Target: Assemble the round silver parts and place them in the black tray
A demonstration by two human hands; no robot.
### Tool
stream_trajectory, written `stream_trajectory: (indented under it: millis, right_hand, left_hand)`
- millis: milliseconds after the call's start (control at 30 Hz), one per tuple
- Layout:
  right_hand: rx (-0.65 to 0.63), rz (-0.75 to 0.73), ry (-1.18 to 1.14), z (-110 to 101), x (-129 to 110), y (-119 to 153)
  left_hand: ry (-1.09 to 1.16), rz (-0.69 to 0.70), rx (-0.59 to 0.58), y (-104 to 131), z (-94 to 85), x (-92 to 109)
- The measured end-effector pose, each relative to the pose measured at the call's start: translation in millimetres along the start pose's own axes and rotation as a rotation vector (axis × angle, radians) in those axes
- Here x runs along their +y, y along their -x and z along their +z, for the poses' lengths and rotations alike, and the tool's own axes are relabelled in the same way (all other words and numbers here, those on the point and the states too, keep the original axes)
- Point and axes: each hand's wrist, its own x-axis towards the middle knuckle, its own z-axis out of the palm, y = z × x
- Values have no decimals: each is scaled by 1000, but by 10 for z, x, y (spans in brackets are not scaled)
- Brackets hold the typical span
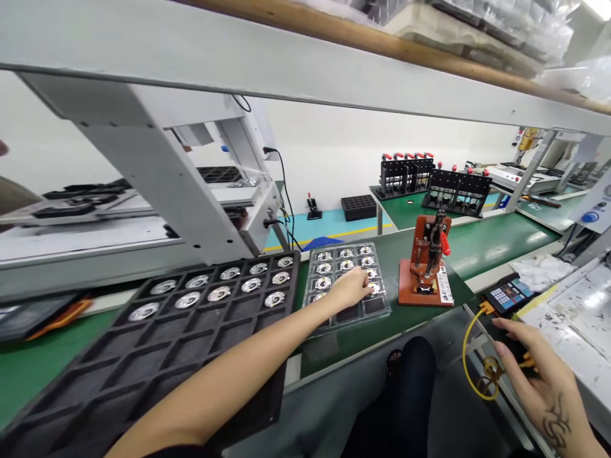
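My left hand (pixel 352 287) reaches over a clear plastic tray (pixel 384 310), its fingers pinched on a small round white-and-metal part (pixel 374 289) in one of the pockets. Similar round parts (pixel 346 253) fill most of the other pockets, and the nearest pockets show dark. To the left lies a large black divided tray (pixel 191 350) with round parts (pixel 219 293) in its far rows. On the right, my right hand (pixel 541 375) hangs with thumb and fingers apart, close to a coiled yellow cable (pixel 470 362); nothing shows in its grasp.
A red-brown clamp fixture (pixel 424 261) with a red handle stands right of the clear tray. Beyond it are a keypad device (pixel 508 296) and a white-topped surface (pixel 573 324). A grey shelf beam (pixel 305 63) crosses overhead. Black clamp racks (pixel 405 175) stand on the far bench.
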Motion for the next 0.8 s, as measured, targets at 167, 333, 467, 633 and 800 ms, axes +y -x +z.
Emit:
stream_trajectory:
  millis: [167, 333, 467, 633, 800]
  right_hand:
    - [-8, 117, -28, 19, 78, 167]
    - [-5, 153, -83, -60, -30, 183]
    - [-18, 214, -154, -88, -5, 229]
    - [-99, 400, -375, -77, -90, 162]
    - [-183, 516, -744, -85, -340, -97]
  left_hand:
    - [13, -54, 26, -20, 25, 58]
    - [101, -54, 86, 0, -78, 147]
    - [207, 43, 103, 117, -313, 358]
    - [427, 278, 11, 462, -526, 1141]
    - [473, 860, 182, 713, -508, 2030]
